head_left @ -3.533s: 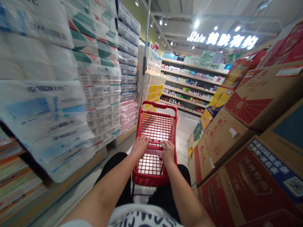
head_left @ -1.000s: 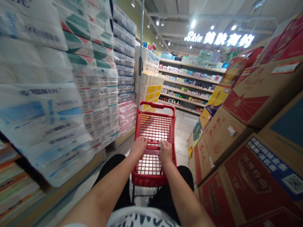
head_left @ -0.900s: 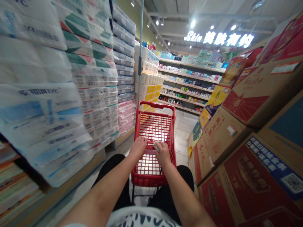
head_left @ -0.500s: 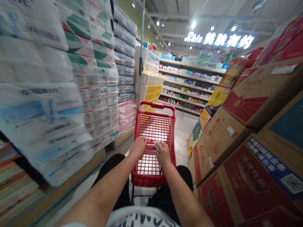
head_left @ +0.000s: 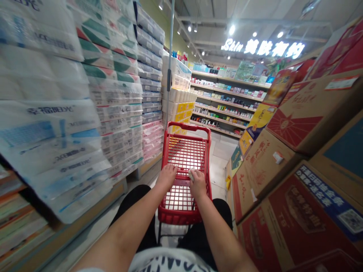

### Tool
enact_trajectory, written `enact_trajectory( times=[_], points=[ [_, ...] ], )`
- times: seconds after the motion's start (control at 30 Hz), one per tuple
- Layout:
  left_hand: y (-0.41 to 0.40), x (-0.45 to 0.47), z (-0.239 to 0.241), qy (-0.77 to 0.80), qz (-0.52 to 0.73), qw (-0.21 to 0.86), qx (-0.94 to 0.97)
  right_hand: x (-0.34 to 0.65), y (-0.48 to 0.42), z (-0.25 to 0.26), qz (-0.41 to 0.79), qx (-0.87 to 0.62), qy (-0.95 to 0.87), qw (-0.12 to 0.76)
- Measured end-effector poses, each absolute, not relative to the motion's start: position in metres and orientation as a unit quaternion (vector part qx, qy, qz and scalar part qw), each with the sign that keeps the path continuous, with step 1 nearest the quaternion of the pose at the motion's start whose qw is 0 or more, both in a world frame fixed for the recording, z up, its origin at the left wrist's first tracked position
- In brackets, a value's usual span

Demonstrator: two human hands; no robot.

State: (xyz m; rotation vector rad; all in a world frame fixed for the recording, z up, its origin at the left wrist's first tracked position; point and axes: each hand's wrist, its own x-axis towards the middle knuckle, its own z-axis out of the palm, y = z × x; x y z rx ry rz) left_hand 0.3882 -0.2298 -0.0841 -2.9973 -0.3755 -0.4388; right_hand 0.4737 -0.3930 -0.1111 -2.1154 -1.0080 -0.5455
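A red plastic shopping cart (head_left: 208, 158) with a grid basket stands right in front of me, between my knees. My left hand (head_left: 168, 176) lies on the left part of the cart, its fingers stretched out and nothing visible in them. On the right side of the grid, my right hand (head_left: 198, 184) is closed on a small crumpled white cloth (head_left: 191, 173), pressed against the cart's middle bar. Part of the cloth is hidden by the fingers. Through the basket grid, pale floor shows.
Tall stacks of wrapped tissue packs (head_left: 56, 151) line the left on low pallets. Cardboard boxes (head_left: 272, 162) are piled close on the right. A thin metal pole (head_left: 169, 56) rises ahead on the left. Shelves (head_left: 227, 102) of small products stand at the back, beyond the tiled floor (head_left: 217, 166).
My right hand has shifted slightly to the right along the cart with the white cloth. My left hand stays at nearly the same spot.
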Motion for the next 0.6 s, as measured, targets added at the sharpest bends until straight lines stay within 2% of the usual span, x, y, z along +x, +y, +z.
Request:
enact_trajectory(
  times=[0.1,0.27,0.37,0.5,0.6],
  points=[
    [-0.2289,0.3888,-0.0849,-0.12,-0.146,0.042,-0.981,0.4722,-0.3939,-0.1109,-0.202,-0.817,-0.416,0.344],
    [-0.228,0.3887,-0.0866,-0.116,-0.14,0.045,-0.982,0.4707,-0.396,-0.1081,-0.24,-0.857,-0.303,0.34],
    [-0.2283,0.388,-0.0866,-0.12,-0.14,0.047,-0.982,0.4705,-0.3965,-0.107,-0.231,-0.856,-0.336,0.318],
    [-0.2292,0.3868,-0.085,-0.112,-0.145,0.054,-0.982,0.4707,-0.3958,-0.1066,-0.243,-0.865,-0.288,0.331],
    [-0.2298,0.3864,-0.0836,-0.116,-0.142,0.062,-0.981,0.4709,-0.3945,-0.1079,-0.226,-0.849,-0.348,0.328]
  ],
)
